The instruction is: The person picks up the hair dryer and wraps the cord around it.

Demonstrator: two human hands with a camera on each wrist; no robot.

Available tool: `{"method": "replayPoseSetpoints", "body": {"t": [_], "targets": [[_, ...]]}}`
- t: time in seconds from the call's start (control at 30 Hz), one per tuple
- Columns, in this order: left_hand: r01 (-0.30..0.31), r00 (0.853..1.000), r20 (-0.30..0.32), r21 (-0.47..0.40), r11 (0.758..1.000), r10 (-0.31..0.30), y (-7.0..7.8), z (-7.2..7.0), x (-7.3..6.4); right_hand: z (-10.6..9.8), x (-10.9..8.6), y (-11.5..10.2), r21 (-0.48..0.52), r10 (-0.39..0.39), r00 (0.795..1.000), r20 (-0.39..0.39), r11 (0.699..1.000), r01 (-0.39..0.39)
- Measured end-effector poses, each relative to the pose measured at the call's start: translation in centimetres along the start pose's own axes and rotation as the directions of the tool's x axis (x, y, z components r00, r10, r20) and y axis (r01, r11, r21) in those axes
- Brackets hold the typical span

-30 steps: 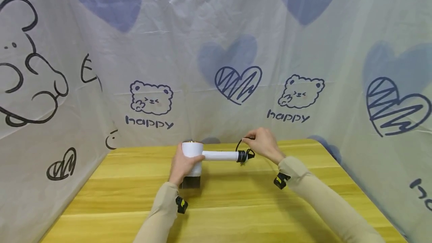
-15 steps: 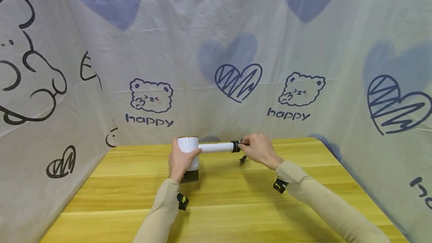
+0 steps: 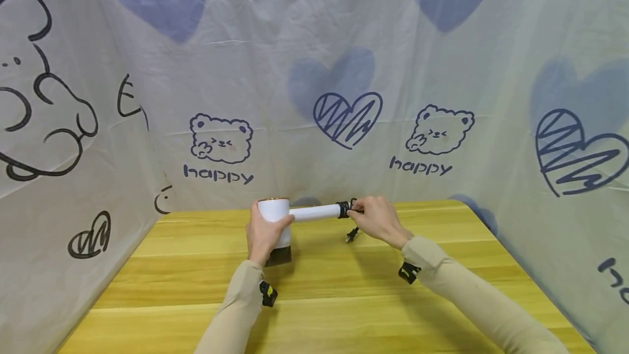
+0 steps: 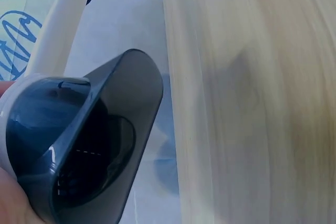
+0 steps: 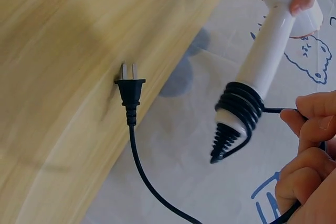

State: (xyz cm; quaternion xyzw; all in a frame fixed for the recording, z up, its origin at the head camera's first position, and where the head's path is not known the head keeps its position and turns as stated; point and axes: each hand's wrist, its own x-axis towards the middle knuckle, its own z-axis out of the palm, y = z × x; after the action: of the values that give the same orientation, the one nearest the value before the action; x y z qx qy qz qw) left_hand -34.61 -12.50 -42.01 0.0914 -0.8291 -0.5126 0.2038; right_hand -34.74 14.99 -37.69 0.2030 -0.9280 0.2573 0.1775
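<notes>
My left hand (image 3: 263, 232) grips the white barrel of a hair dryer (image 3: 314, 213), thumb across its near side. A dark translucent nozzle (image 4: 134, 85) on the barrel points down in the head view. The handle (image 5: 266, 51) stretches right, its end wound with several turns of black power cord (image 5: 239, 106). Just beyond that end, my right hand (image 3: 379, 218) pinches the cord with thumb and fingers. From this hand a loose length hangs with the two-pin plug (image 5: 130, 90) at its tip. My left palm is mostly hidden behind the barrel.
A yellow wood-grain table (image 3: 314, 310) lies beneath both hands. Behind it hangs a pale cloth (image 3: 285, 152) printed with hearts and bears, and similar cloth stands at both sides. Each wrist wears a small black camera (image 3: 409, 272).
The dryer has risen slightly and shifted left, its handle end tilting up. My right hand has come closer to the wound cord, and the plug now dangles below it.
</notes>
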Motion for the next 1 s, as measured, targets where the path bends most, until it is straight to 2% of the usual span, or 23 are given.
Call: {"method": "replayPoseSetpoints", "body": {"t": [0.13,0.23,0.4,0.5,0.67,0.73,0.8,0.93,0.97,1.0], "targets": [[0.030,0.999,-0.020,-0.054,0.998,-0.032,-0.1,0.2,0.2,-0.1,-0.2,0.3,0.054,-0.023,0.999,0.036,0.998,0.021],[0.068,0.997,-0.027,-0.094,0.993,-0.071,-0.3,0.1,0.4,0.0,-0.3,0.5,0.114,-0.062,0.993,0.101,0.992,0.051],[0.146,0.988,-0.030,-0.169,0.975,-0.153,-0.8,0.0,0.6,0.2,-0.5,0.7,0.183,-0.135,0.966,0.219,0.979,0.095],[0.175,0.983,-0.028,-0.203,0.964,-0.184,-1.1,0.0,0.7,0.2,-0.9,1.1,0.208,-0.161,0.952,0.262,0.972,0.107],[0.208,0.976,0.002,-0.271,0.940,-0.216,-1.3,0.0,0.7,0.7,-1.7,1.7,0.261,-0.163,0.934,0.318,0.962,0.078],[0.221,0.974,0.027,-0.307,0.926,-0.223,-1.2,0.0,0.6,1.0,-1.9,2.0,0.294,-0.158,0.926,0.343,0.954,0.054],[0.228,0.973,0.050,-0.340,0.912,-0.225,-1.0,0.0,0.6,1.4,-1.9,2.5,0.368,-0.155,0.914,0.374,0.930,0.007],[0.242,0.970,0.099,-0.400,0.884,-0.221,-0.6,-0.1,0.6,1.8,-1.5,3.4,0.512,-0.100,0.887,0.451,0.843,-0.165],[0.243,0.970,0.112,-0.412,0.878,-0.216,-0.5,-0.2,0.6,1.9,-1.4,3.5,0.529,-0.076,0.878,0.472,0.821,-0.213],[0.247,0.969,0.126,-0.423,0.872,-0.213,-0.5,-0.2,0.6,1.9,-1.3,3.7,0.525,-0.046,0.871,0.490,0.813,-0.253]]}}
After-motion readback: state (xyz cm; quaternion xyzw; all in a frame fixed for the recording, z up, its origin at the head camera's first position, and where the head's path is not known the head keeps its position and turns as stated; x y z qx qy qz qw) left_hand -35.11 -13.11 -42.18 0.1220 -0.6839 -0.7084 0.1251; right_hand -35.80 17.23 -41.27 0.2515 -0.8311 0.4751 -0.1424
